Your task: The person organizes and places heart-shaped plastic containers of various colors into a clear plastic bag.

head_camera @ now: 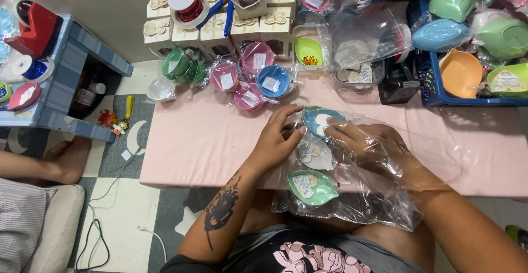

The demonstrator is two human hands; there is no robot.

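**Hands at a bagged blue dish**

At the near edge of the pink cloth-covered table (209, 141), the left hand (275, 141) pinches the rim of a glossy blue leaf-shaped dish (319, 120) with curled fingers; the right hand (374, 146) sits inside a crinkled clear plastic bag (385, 196), its fingers touching that same dish, though whether they grip it cannot be told; just nearer lie a white dish (314, 154) and a green leaf-shaped dish (312, 186) under film; farther off, small round wrapped bowls (250, 77) in pink, blue and green cluster before white cardboard boxes (242, 31); far right, a blue crate (434, 94) holds larger smooth dishes.
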